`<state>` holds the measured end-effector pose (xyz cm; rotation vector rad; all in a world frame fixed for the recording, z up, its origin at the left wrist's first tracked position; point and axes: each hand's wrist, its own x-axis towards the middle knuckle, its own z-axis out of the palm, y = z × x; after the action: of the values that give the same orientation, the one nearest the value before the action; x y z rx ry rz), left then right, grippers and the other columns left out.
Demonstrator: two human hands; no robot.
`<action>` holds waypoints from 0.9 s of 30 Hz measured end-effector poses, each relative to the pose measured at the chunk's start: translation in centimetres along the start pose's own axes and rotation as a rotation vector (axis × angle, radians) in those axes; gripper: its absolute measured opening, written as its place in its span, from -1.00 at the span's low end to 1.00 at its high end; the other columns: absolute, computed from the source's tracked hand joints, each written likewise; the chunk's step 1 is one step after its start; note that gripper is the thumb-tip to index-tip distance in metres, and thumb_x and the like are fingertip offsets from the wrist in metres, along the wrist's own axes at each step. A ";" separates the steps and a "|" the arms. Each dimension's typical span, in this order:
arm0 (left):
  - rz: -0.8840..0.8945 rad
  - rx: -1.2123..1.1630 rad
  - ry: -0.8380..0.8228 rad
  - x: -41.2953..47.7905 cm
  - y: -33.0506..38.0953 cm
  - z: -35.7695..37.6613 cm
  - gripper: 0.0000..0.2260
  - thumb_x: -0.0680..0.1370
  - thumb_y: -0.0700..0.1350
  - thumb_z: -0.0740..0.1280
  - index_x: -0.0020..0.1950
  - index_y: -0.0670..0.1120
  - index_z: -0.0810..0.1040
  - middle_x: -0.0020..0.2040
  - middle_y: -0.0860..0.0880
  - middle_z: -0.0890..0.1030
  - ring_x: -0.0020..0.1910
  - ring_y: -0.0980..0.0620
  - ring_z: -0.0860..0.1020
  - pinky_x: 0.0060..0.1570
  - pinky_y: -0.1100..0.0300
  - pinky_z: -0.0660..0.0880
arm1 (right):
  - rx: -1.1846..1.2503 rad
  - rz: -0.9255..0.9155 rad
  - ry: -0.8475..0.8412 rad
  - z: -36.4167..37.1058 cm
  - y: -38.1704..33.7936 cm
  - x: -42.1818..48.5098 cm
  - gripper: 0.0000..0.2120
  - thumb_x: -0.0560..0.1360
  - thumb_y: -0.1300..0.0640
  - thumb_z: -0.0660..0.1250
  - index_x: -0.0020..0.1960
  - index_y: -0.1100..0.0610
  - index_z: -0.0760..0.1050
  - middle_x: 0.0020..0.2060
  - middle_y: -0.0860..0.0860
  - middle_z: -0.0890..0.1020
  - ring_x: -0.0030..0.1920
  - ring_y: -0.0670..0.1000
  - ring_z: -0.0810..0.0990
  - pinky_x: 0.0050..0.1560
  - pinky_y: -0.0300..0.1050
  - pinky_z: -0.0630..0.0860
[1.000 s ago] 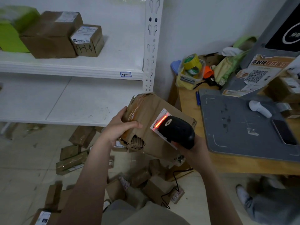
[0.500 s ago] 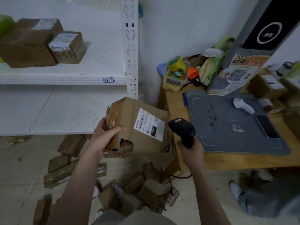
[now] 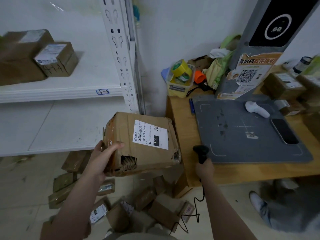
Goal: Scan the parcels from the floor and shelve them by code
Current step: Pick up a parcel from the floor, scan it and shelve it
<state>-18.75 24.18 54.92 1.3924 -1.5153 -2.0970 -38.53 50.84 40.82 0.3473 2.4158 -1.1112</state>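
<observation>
My left hand (image 3: 102, 158) grips a battered brown cardboard parcel (image 3: 147, 153) by its left edge, thumb on top, holding it in the air in front of the white shelf (image 3: 57, 94). A white label reading 150 faces up on it, and its front corner is torn. My right hand (image 3: 204, 169) holds a black corded barcode scanner (image 3: 200, 152) upright, apart from the parcel, at the front edge of the wooden table (image 3: 180, 135). Several small parcels (image 3: 147, 203) lie scattered on the floor below.
Two brown boxes (image 3: 57, 58) sit on the upper shelf, marked 4-2 on its edge. The table carries a grey mat (image 3: 242, 129), a phone, a white handheld device, tape rolls and a grey kiosk. Another person's shoe (image 3: 258, 201) shows at bottom right.
The scanner has come off the parcel's label and moved right and down to the table edge, its red light gone. The parcel has tipped flatter, label facing up.
</observation>
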 end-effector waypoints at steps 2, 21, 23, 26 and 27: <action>0.003 0.026 0.008 0.1 0.2 -0.2 -0.06 0.28 0.06 0.60 0.58 0.06 0.23 0.38 -0.10 0.49 0.25 -0.18 0.51 -0.13 0.03 0.56 | -0.022 -0.003 -0.006 0.2 0.0 0.6 -0.56 0.52 0.36 0.26 0.39 0.27 0.34 0.17 0.24 0.55 0.18 0.23 0.55 0.00 -0.01 0.49; 0.018 -0.034 -0.003 1.5 0.3 -0.3 -0.20 0.39 0.02 0.55 0.56 0.01 0.28 0.32 -0.10 0.56 0.18 -0.14 0.57 -0.19 0.08 0.58 | -0.192 -0.108 0.040 0.6 0.2 0.5 -0.53 0.47 0.26 0.33 0.36 0.25 0.35 0.21 0.20 0.47 0.18 0.21 0.50 0.14 0.15 0.53; 0.030 -0.025 -0.018 1.5 0.2 -0.6 -0.22 0.37 0.04 0.54 0.53 0.02 0.31 0.29 -0.09 0.57 0.16 -0.12 0.58 -0.20 0.08 0.58 | -0.194 -0.097 0.045 0.6 0.3 0.3 -0.50 0.47 0.23 0.36 0.37 0.26 0.33 0.23 0.21 0.45 0.20 0.22 0.49 0.16 0.14 0.52; 0.026 -0.029 -0.012 1.3 0.2 -1.0 -0.31 0.42 0.02 0.51 0.50 0.01 0.34 0.26 -0.10 0.58 0.10 -0.10 0.58 -0.21 0.08 0.56 | -0.203 -0.081 0.082 0.6 0.0 -0.5 -0.41 0.44 0.15 0.43 0.39 0.27 0.31 0.26 0.22 0.43 0.25 0.23 0.45 0.22 0.16 0.48; 0.025 -0.040 -0.011 1.2 0.2 -1.2 -0.35 0.45 0.00 0.49 0.49 0.00 0.35 0.25 -0.10 0.58 0.08 -0.09 0.58 -0.21 0.07 0.55 | -0.200 -0.089 0.109 0.5 -0.2 -0.8 -0.38 0.43 0.12 0.45 0.39 0.27 0.30 0.27 0.22 0.42 0.26 0.24 0.42 0.24 0.17 0.46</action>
<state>-18.57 22.58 54.37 1.3431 -1.4789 -2.1114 -37.76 50.32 41.06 0.2422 2.6347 -0.8970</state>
